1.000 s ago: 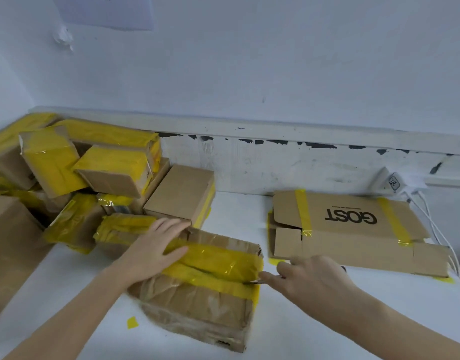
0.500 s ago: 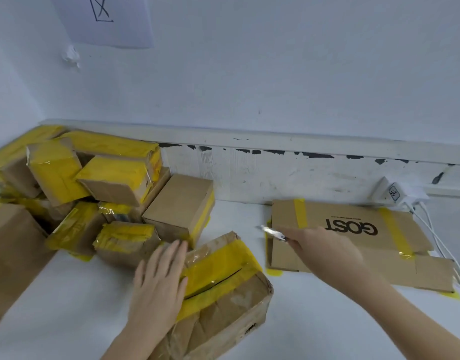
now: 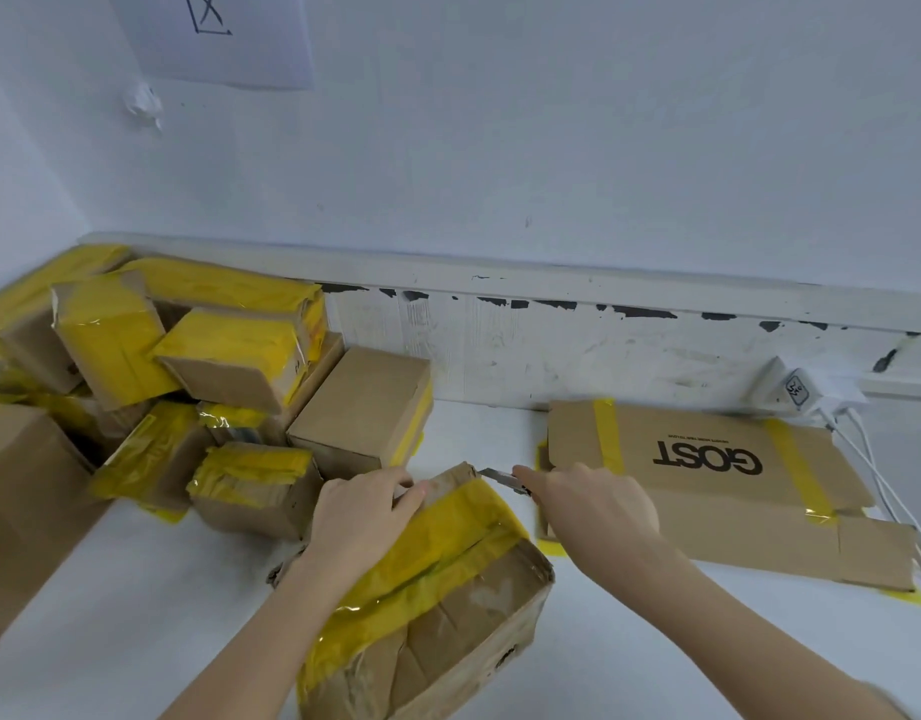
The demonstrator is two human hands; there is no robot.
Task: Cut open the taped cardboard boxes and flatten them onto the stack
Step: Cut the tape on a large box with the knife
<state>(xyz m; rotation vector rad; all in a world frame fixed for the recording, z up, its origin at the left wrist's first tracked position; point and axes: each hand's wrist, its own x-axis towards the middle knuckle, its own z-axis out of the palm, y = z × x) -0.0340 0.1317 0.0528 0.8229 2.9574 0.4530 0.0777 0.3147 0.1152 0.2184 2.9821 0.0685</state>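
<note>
While the left hand (image 3: 362,517) lies over the far left part of the worn cardboard box (image 3: 448,610) in the near middle of the white surface (image 3: 136,605), its fingers (image 3: 403,493) curl over the box's far edge and grip it. The box sits at an angle and is bound lengthwise by broad yellow tape (image 3: 437,553), with a dark slit running along the middle of the band. The right hand (image 3: 593,506) comes in from the right, its fingers closed round a utility knife (image 3: 505,480); the short metal blade points left and its tip is at the far top corner of the box, just beside the left fingertips. Whether the blade is in the tape I cannot tell.

To the right, a flattened box (image 3: 718,491) printed with GOST lies flat on the surface against the far wall board, crossed by two strips of yellow tape. On the left, a pile of taped boxes (image 3: 198,371) fills the far corner, most of them wrapped in yellow, and a plain brown box (image 3: 362,407) stands at the pile's right edge, just beyond the left hand. A white charger (image 3: 796,392) with white cables sits at the far right. A paper sheet (image 3: 214,33) with a drawn mark is on the wall.
</note>
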